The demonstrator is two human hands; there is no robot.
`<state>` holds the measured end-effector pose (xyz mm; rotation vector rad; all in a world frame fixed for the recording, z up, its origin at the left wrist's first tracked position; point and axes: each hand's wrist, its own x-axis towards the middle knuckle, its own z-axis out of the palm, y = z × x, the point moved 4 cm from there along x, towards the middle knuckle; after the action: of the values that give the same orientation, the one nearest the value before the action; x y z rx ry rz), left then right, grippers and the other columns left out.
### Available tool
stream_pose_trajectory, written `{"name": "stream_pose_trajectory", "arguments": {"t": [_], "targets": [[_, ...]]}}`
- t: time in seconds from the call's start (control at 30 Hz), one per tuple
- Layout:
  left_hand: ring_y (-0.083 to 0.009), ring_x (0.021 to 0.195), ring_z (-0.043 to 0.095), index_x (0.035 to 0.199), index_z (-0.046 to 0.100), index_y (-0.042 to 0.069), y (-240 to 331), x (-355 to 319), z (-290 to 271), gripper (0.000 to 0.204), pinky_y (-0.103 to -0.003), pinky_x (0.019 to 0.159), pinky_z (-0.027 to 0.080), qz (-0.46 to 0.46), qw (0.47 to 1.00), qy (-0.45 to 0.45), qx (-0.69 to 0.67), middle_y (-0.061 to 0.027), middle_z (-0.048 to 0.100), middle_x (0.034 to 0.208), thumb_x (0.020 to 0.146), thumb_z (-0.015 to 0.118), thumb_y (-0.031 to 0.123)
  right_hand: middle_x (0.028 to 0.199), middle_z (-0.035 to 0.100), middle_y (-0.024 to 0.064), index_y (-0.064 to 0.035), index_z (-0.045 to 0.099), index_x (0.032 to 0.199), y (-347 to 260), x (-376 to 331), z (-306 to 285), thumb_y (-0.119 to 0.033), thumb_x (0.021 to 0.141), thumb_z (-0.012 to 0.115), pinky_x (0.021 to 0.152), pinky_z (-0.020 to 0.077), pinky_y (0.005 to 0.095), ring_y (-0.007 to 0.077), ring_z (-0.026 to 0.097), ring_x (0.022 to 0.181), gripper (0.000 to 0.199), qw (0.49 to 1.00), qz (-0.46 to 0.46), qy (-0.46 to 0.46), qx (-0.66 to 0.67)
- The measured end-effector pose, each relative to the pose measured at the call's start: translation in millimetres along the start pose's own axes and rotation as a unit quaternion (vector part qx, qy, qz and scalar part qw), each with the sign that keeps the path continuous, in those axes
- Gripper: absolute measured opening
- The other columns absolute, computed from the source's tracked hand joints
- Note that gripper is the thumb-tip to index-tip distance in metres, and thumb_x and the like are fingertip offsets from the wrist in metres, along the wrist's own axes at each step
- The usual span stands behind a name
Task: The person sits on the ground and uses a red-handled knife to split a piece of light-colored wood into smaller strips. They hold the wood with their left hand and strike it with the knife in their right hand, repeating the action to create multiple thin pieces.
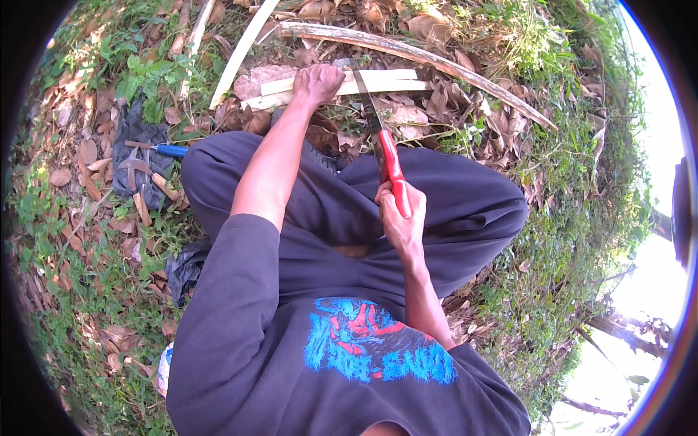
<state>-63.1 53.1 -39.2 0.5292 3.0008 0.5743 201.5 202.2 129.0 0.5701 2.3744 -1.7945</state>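
Observation:
Two pale split strips of wood (392, 86) lie side by side across the leaves in front of my crossed legs. My left hand (318, 83) is closed over them and presses them down. A handsaw (392, 163) with a red handle is gripped in my right hand (402, 211), above my right leg. Its dark blade points away from me and crosses the strips just right of my left hand. How deep the teeth sit in the wood is too small to tell.
Beyond the strips lies a long curved bark-covered strip (429, 57); a pale strip (243, 52) slants at far left. Left of my knee, a blue-handled hammer (171, 150) and wooden-handled blades (161, 183) rest on a black plastic bag (131, 123). Dry leaves and grass surround me.

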Motion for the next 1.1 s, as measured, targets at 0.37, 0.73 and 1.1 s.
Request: {"name": "stream_pose_trajectory", "arguments": {"t": [0.37,0.73,1.1], "targets": [[-0.0336,0.077,0.071,0.082,0.067,0.009,6,-7,6,0.030,-0.047,0.070,0.057,0.038,0.996,0.028,0.073,-0.0165,0.072,0.086,0.092,0.044,0.025,0.058,0.055,0.0170,0.0040,0.060,0.076,-21,19,22,-0.005,0.083,0.056,0.053,0.0447,0.0342,0.0268,0.054,0.048,0.012,0.994,-0.087,0.029,-0.061],[-0.0298,0.085,0.071,0.082,0.069,0.009,2,-6,9,0.026,-0.044,0.070,0.056,0.037,0.995,0.039,0.078,-0.0121,0.072,0.090,0.091,0.049,0.023,0.053,0.047,0.0150,0.0036,0.053,0.069,-13,20,24,-0.006,0.085,0.056,0.049,0.0396,0.0355,0.0175,0.046,0.046,0.018,0.995,-0.084,0.022,-0.046],[-0.0280,0.080,0.069,0.082,0.066,0.012,9,-10,10,0.010,-0.041,0.064,0.053,0.087,0.990,0.051,0.098,-0.0109,0.070,0.084,0.082,0.057,0.015,0.054,0.051,0.0085,0.0048,0.058,0.072,-7,-12,24,-0.003,0.085,0.056,0.050,0.0416,0.0299,0.0099,0.049,0.051,0.016,0.996,-0.087,0.035,-0.009]]}}
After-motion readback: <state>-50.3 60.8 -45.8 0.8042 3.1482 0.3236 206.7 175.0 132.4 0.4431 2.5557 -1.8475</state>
